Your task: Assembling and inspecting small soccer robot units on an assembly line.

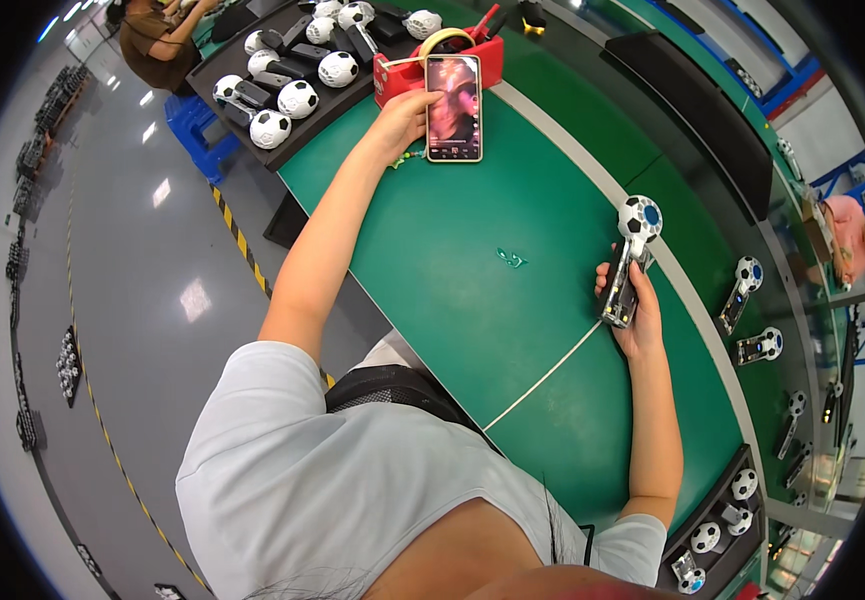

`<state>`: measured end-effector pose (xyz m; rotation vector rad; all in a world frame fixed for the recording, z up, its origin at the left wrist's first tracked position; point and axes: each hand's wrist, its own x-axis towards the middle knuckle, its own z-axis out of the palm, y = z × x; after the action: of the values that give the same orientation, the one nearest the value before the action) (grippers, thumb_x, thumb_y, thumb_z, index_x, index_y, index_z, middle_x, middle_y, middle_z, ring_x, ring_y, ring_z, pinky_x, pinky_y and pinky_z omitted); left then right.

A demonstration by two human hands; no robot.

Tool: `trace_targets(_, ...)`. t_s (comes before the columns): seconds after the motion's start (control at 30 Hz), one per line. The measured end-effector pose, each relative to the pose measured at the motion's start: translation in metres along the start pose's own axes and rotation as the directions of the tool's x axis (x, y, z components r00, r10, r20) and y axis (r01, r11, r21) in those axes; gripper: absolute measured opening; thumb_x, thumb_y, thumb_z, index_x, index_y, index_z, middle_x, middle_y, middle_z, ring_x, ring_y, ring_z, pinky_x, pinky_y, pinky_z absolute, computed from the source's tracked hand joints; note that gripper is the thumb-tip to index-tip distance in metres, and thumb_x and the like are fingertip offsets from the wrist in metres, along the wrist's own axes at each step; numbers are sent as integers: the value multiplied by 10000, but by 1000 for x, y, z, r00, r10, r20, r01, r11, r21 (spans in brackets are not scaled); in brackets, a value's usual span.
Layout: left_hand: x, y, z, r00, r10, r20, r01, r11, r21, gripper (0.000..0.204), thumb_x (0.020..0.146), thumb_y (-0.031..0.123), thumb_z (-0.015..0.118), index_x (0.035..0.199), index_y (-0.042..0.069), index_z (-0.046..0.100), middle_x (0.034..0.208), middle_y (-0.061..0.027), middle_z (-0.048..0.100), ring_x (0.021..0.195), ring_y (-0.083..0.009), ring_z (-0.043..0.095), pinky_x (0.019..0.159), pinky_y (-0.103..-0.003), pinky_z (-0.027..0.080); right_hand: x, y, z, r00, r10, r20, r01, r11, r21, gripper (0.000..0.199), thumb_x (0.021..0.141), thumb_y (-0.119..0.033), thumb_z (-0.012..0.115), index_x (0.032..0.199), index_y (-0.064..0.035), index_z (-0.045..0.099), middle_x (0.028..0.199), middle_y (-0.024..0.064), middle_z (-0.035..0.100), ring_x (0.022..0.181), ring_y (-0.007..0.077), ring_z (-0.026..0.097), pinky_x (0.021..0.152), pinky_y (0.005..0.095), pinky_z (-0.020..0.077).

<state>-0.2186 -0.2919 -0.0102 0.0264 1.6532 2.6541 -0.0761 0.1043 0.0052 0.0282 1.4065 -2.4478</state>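
Note:
My left hand (pixel 404 128) is at the left edge of a smartphone (pixel 454 110), its thumb over the lit screen and the other fingers curled by the edge, partly hidden. The phone stands upright against a red tape dispenser (pixel 492 62). My right hand (pixel 640 308) is wrapped round the dark handle of a handheld device with a football-shaped head (pixel 639 218). Its ball is black and white with a blue disc, and small lights glow low on the handle. Between my hands a small green string-like piece (pixel 511 258) lies on the green tabletop (pixel 432 230).
A black tray (pixel 297 150) of several football-headed devices stands at the far left. Another tray (pixel 697 515) sits at the near right. More devices (pixel 747 275) lie on the green conveyor belt along the right. Co-workers sit at the far left (pixel 152 40) and far right (pixel 852 235).

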Motion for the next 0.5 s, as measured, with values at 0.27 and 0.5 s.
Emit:
trace_targets(0.27, -5, 8, 6, 994, 99, -42, -91, 982, 167, 339, 861, 240, 635, 1069, -27, 608, 921, -114, 661, 809, -151, 625, 741, -226, 480, 12, 4, -1, 1000, -2, 7, 2, 1000, 1, 391, 961, -224, 488, 1261, 21, 432, 966, 157, 625, 803, 180, 623, 730, 273, 531)
trace_targets(0.5, -7, 6, 2, 802, 543, -247, -141, 575, 806, 310, 881, 278, 617, 936, -26, 648, 763, -68, 657, 672, -116, 590, 623, -214, 460, 16, 5, 8, 1000, 9, 17, -9, 1000, 11, 368, 935, -218, 535, 1210, 4, 434, 945, 165, 634, 791, 189, 636, 707, 273, 538)
